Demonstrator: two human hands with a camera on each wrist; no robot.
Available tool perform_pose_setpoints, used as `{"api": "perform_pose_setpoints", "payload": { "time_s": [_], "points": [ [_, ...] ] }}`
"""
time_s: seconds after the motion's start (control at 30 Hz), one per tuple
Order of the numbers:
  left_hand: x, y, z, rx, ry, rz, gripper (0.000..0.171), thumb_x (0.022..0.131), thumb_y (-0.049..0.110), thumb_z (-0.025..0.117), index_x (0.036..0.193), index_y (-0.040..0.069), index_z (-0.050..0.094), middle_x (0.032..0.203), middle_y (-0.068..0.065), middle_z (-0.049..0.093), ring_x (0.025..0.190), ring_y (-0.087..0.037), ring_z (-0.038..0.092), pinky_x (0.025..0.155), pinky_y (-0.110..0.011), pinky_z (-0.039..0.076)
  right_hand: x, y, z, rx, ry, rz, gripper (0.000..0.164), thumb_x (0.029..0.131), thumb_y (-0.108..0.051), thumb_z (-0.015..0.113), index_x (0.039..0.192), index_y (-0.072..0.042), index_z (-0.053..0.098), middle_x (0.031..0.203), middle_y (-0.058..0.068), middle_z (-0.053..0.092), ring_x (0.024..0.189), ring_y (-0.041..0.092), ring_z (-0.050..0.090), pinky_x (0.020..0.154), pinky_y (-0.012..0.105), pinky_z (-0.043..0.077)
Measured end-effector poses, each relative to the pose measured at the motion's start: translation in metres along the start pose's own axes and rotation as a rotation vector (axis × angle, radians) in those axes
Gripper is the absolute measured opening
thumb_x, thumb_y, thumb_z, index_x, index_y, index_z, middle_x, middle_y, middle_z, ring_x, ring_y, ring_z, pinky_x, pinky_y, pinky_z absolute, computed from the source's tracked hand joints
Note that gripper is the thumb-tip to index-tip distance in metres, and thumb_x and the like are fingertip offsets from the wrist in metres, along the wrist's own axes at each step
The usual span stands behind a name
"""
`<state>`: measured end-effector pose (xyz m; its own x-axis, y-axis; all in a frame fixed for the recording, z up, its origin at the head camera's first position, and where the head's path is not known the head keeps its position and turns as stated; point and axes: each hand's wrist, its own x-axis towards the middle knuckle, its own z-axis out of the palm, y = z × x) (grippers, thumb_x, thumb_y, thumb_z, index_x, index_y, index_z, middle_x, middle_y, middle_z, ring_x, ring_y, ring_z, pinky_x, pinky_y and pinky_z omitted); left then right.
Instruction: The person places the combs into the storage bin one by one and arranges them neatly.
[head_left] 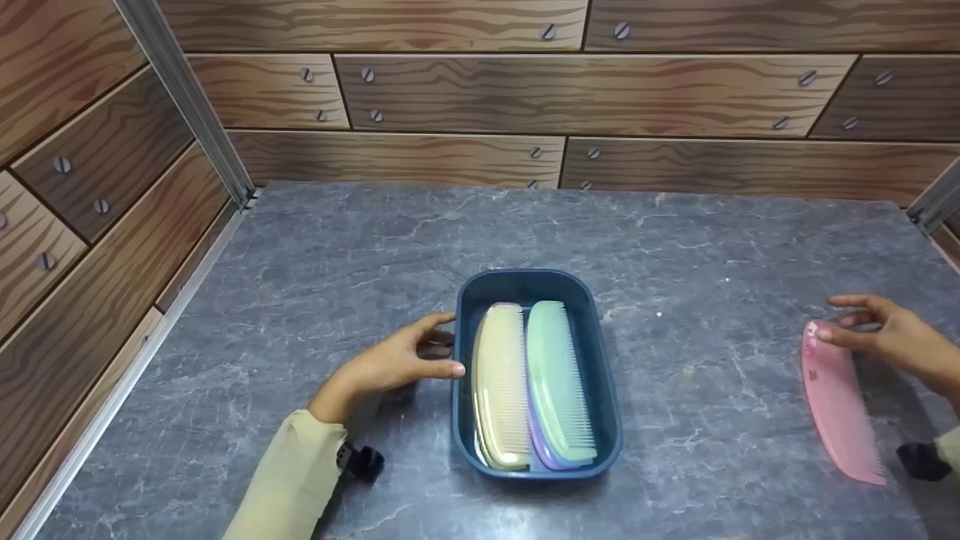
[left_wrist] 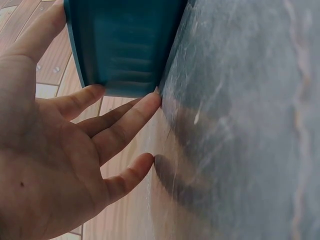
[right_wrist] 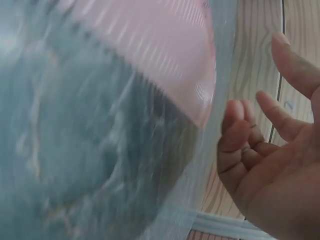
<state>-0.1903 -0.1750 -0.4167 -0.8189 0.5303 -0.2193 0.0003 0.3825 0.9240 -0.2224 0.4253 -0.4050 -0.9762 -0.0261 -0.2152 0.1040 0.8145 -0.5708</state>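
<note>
A blue rectangular bin [head_left: 606, 375] with rounded corners holds combs in two side-by-side stacks. A cream-yellow comb [head_left: 501, 390] tops the left stack; a mint-green comb [head_left: 553, 375] lies over a purple comb [head_left: 541, 442] on the right. My left hand [head_left: 405, 356] touches the bin's left side, thumb at the rim and fingers spread along the wall, also visible in the left wrist view. At far right, a pink comb [head_left: 838, 412] lies on the tabletop. My right hand [head_left: 896, 337] is over its upper end; the right wrist view shows fingers loosely bent, apart from the comb.
The grey marbled tabletop [head_left: 360, 247] spreads around the bin. Wood-patterned panels [head_left: 465, 90] stand behind it and on the left, joined by a metal corner post [head_left: 191, 97]. Dark wrist devices [head_left: 364, 463] sit at both cuffs.
</note>
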Motion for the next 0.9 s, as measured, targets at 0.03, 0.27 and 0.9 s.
{"api": "perform_pose_setpoints", "payload": {
  "time_s": [0.03, 0.27, 0.9],
  "points": [
    [0.000, 0.000, 0.000, -0.001, 0.002, 0.000, 0.090, 0.086, 0.037, 0.072, 0.154, 0.013, 0.019, 0.147, -0.022, 0.039, 0.137, -0.036, 0.042, 0.110, -0.047, 0.042, 0.001, 0.002, -0.001, -0.009, -0.023, 0.008, 0.085, 0.092, -0.038, 0.064, 0.144, 0.015, 0.022, 0.120, 0.036, 0.041, 0.079, -0.003, 0.049, 0.063, 0.020, 0.051],
    [-0.002, -0.001, 0.000, 0.005, 0.016, 0.002, 0.090, 0.085, 0.037, 0.073, 0.154, 0.013, 0.020, 0.148, -0.022, 0.039, 0.136, -0.036, 0.043, 0.110, -0.046, 0.041, 0.009, 0.016, -0.005, -0.040, -0.138, 0.047, 0.090, 0.093, -0.037, 0.063, 0.144, 0.017, 0.013, 0.121, 0.042, 0.036, 0.094, 0.031, 0.058, 0.070, 0.030, 0.053],
    [0.000, -0.004, -0.001, -0.003, -0.001, 0.017, 0.090, 0.087, 0.037, 0.072, 0.154, 0.011, 0.018, 0.147, -0.024, 0.039, 0.137, -0.037, 0.041, 0.110, -0.046, 0.042, 0.014, 0.016, -0.010, -0.078, -0.223, 0.108, 0.099, 0.087, -0.033, 0.070, 0.144, 0.018, 0.007, 0.111, 0.025, 0.040, 0.082, 0.017, 0.047, 0.063, 0.026, 0.046]
  ]
}}
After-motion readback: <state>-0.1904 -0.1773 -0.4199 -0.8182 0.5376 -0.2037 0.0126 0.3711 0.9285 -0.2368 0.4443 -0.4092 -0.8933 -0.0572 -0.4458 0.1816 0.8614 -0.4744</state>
